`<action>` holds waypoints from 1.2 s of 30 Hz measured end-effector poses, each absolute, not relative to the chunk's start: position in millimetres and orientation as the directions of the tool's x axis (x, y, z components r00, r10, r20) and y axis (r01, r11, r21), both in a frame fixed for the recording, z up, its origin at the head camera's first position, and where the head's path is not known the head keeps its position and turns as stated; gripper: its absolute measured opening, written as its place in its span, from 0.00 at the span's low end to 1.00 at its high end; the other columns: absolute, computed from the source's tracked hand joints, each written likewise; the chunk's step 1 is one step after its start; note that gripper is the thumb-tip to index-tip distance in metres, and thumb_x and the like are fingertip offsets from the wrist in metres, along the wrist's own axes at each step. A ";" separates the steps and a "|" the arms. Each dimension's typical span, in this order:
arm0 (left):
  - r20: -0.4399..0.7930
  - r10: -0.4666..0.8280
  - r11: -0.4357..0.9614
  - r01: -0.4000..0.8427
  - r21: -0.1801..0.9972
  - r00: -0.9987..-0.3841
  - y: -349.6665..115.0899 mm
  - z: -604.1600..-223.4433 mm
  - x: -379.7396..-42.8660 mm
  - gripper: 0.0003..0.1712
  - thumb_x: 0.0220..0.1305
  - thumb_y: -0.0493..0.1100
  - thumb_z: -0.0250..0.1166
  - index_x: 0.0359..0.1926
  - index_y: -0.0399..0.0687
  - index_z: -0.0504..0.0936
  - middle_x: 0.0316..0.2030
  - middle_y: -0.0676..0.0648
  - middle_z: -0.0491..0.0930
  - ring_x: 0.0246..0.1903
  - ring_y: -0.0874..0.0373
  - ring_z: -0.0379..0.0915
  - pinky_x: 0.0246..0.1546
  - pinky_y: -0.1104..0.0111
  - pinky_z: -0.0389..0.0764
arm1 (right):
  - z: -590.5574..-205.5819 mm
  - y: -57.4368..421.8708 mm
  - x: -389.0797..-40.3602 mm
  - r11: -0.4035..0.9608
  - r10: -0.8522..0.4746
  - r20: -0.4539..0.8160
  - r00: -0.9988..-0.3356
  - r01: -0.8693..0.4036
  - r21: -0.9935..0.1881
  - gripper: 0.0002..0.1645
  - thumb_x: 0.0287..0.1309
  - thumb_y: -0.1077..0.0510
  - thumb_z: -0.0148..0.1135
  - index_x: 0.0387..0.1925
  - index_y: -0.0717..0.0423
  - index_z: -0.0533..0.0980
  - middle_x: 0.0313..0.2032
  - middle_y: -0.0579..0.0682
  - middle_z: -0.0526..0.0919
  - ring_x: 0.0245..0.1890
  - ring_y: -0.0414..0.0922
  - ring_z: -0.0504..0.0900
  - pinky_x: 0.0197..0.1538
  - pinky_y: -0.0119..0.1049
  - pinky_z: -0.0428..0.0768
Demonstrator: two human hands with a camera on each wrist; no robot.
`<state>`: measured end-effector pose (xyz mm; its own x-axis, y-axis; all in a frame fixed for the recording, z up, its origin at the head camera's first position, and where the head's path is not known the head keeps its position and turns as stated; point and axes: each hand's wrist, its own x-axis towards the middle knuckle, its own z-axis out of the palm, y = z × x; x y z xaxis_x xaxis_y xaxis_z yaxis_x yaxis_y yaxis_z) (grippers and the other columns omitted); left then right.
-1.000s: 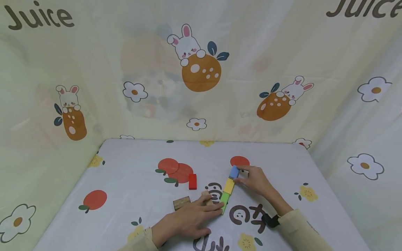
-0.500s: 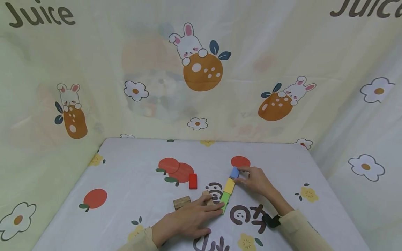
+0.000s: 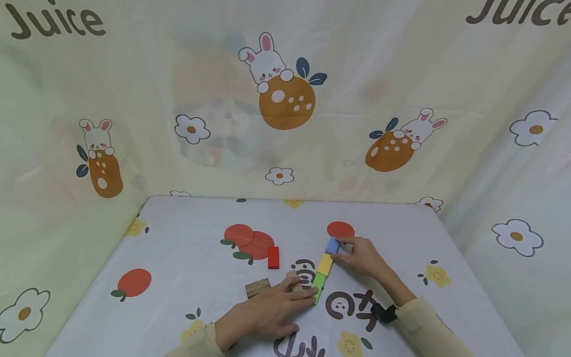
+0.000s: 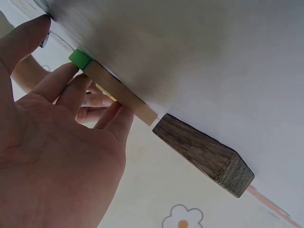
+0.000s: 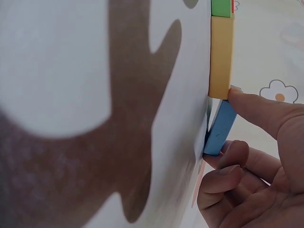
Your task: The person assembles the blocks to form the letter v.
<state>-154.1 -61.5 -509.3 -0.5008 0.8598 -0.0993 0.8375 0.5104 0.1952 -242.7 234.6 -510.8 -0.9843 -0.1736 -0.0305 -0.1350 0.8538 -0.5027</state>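
Observation:
A green block [image 3: 318, 286], a yellow block [image 3: 325, 265] and a blue block [image 3: 332, 245] form a slanting row on the table. My right hand [image 3: 363, 258] holds the blue block at its ends, thumb beside the yellow block. In the right wrist view the blue block [image 5: 221, 127] tilts, its end by the yellow block [image 5: 221, 57] raised off the cloth. With extended fingers my left hand [image 3: 274, 305] touches the green block's near end and the light wooden block [image 3: 295, 282], which it partly covers. In the left wrist view, fingertips rest along that wooden block [image 4: 118, 90].
A red block [image 3: 273, 258] lies left of the row, farther back. Close to my left hand sits a dark brown wooden block [image 3: 257, 288]. The white cloth [image 3: 187, 248] has printed fruit and lettering; a printed curtain [image 3: 214, 158] hangs behind the table.

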 end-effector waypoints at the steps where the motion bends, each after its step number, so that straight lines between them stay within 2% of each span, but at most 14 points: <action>1: -0.099 0.860 0.510 0.838 0.193 -0.501 -61.3 -508.9 -153.9 0.41 0.73 0.59 0.65 0.82 0.66 0.62 0.84 0.63 0.55 0.80 0.50 0.56 0.68 0.62 0.79 | -511.0 234.8 -243.1 0.854 -0.176 -0.028 -0.984 -0.138 -0.502 0.35 0.60 0.48 0.78 0.64 0.60 0.81 0.61 0.63 0.86 0.57 0.59 0.85 0.58 0.58 0.85; 16: -0.105 0.856 0.516 0.830 0.212 -0.506 -61.4 -508.8 -153.6 0.41 0.73 0.59 0.65 0.82 0.67 0.62 0.83 0.63 0.56 0.80 0.50 0.55 0.69 0.61 0.79 | -514.6 235.6 -244.8 0.850 -0.174 -0.018 -0.985 -0.141 -0.508 0.35 0.60 0.47 0.77 0.64 0.61 0.81 0.62 0.63 0.85 0.60 0.61 0.84 0.60 0.59 0.84; 23: -0.112 0.854 0.520 0.825 0.221 -0.508 -61.2 -509.0 -154.0 0.41 0.73 0.59 0.65 0.82 0.67 0.62 0.83 0.63 0.56 0.80 0.50 0.55 0.69 0.60 0.79 | -513.2 236.0 -245.1 0.839 -0.194 -0.007 -0.981 -0.162 -0.519 0.35 0.59 0.47 0.78 0.63 0.62 0.81 0.61 0.64 0.86 0.56 0.59 0.85 0.58 0.58 0.85; 30: -0.102 0.857 0.514 0.829 0.219 -0.505 -61.0 -509.6 -153.8 0.41 0.73 0.59 0.65 0.82 0.67 0.62 0.83 0.63 0.56 0.80 0.50 0.56 0.68 0.60 0.79 | -514.0 236.4 -244.7 0.840 -0.202 0.005 -0.979 -0.176 -0.513 0.36 0.59 0.47 0.78 0.63 0.62 0.81 0.61 0.63 0.86 0.57 0.58 0.85 0.58 0.57 0.85; 36: -0.078 0.863 0.504 0.841 0.198 -0.499 -61.1 -510.5 -154.1 0.41 0.73 0.58 0.65 0.82 0.66 0.63 0.83 0.62 0.57 0.80 0.49 0.56 0.67 0.62 0.80 | -513.5 236.1 -244.5 0.837 -0.209 0.019 -0.978 -0.188 -0.513 0.32 0.60 0.50 0.77 0.62 0.62 0.82 0.58 0.61 0.87 0.46 0.51 0.84 0.49 0.48 0.86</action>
